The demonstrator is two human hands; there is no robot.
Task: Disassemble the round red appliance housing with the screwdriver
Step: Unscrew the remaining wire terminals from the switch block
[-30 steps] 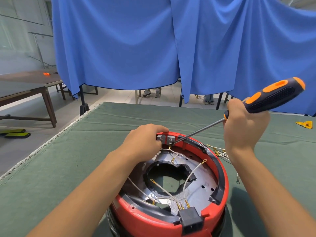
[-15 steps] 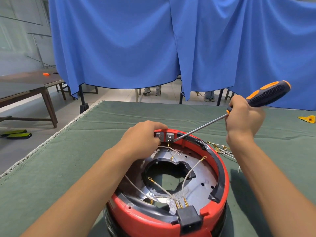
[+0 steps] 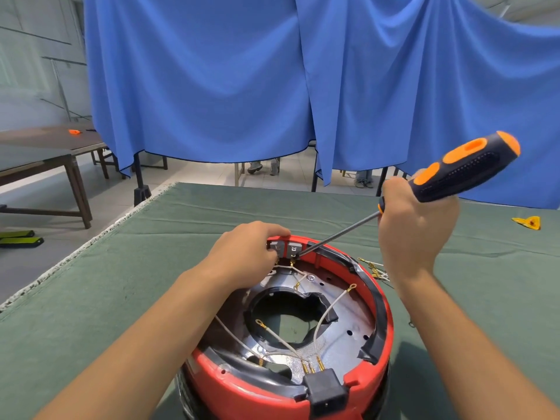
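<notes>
Fingers of the right hand curl round the lower handle of the orange-and-black screwdriver, whose steel shaft slants down-left to a small grey terminal block at the far rim of the round red appliance housing. The left hand rests on that rim, fingers curled and pinching the block beside the tip. The housing sits upside down on the green tabletop, near the person, with its metal plate and white wires exposed. The plastic shell looks stiff and fairly light, likely to slide on the cloth, so bracing its thick rim seems best; the thin wires and gold terminals look fragile.
</notes>
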